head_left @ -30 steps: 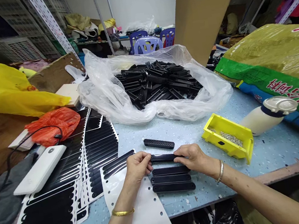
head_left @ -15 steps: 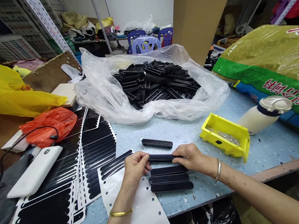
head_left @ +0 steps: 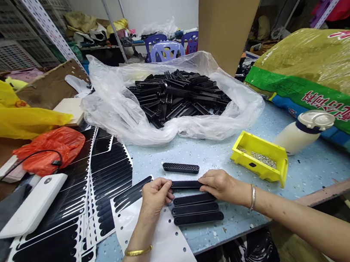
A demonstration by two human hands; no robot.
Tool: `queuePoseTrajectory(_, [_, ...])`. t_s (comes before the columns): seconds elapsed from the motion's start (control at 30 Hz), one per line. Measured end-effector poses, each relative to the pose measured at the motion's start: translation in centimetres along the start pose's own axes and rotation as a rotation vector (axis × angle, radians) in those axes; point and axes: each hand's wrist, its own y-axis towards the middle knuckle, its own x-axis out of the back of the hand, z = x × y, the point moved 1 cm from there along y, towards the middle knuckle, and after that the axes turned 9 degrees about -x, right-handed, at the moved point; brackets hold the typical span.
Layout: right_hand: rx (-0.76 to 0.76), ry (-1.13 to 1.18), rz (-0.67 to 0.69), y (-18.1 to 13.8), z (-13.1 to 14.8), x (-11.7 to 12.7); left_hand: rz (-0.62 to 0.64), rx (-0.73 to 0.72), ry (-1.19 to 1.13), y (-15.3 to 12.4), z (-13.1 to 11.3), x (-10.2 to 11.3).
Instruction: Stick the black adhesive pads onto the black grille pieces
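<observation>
While both hands work over a pale blue speckled table (head_left: 204, 153), the biggest thing to the far right of the fingers is a bulging green and yellow sack (head_left: 316, 68). Well beyond the fingertips, an open clear plastic bag (head_left: 120, 112) holds a heap of black parts (head_left: 176, 94). To the left of the fingers, sheets of black stickers (head_left: 103, 175) fan across the table, and a white backing sheet (head_left: 165, 249) lies under the left wrist. To the right of the fingers stands a yellow bin (head_left: 255, 169) with small metal pieces inside.

The left hand (head_left: 154, 194) and the right hand (head_left: 220, 185) face each other. Each pinches one end of a black strip (head_left: 185, 184) between thumb and curled fingers, holding it level just above the table. Just nearer than the fingers, three matching strips (head_left: 195, 208) lie in a neat stack of rows. Just beyond the fingers lies a black grille piece (head_left: 180, 168), apart from both hands.
</observation>
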Motion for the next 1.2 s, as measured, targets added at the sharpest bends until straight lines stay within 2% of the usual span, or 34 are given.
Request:
queuePoseTrajectory(0.5, [-0.046, 0.025, -0.013, 0.1, -0.2, -0.5, -0.016, 0.008, 0.025, 0.0, 0.1, -0.2])
queuePoseTrajectory(0.63, [-0.036, 0.017, -0.030, 0.0, -0.1, -0.6, -0.077, -0.034, 0.231, 0.2, 0.2, -1.0])
queuePoseTrajectory(0.77, [-0.032, -0.006, -0.022, 0.0, 0.0, -0.5, -0.145, -0.237, 0.559, 0.4, 0.2, -1.6])
queuePoseTrajectory(0.9, [-0.025, -0.017, -0.024, 0.1, 0.0, -0.5, -0.111, -0.279, 0.704, 0.4, 0.0, -1.7])
queuePoseTrajectory(1.07, [-0.024, -0.012, -0.030, 0.1, -0.1, -0.6, -0.057, -0.224, 0.525, 0.5, 0.2, -1.2])
queuePoseTrajectory(1.2, [-0.034, -0.002, -0.019, 0.1, -0.1, -0.6, 0.055, -0.031, 0.201, 0.5, 0.1, -0.5])
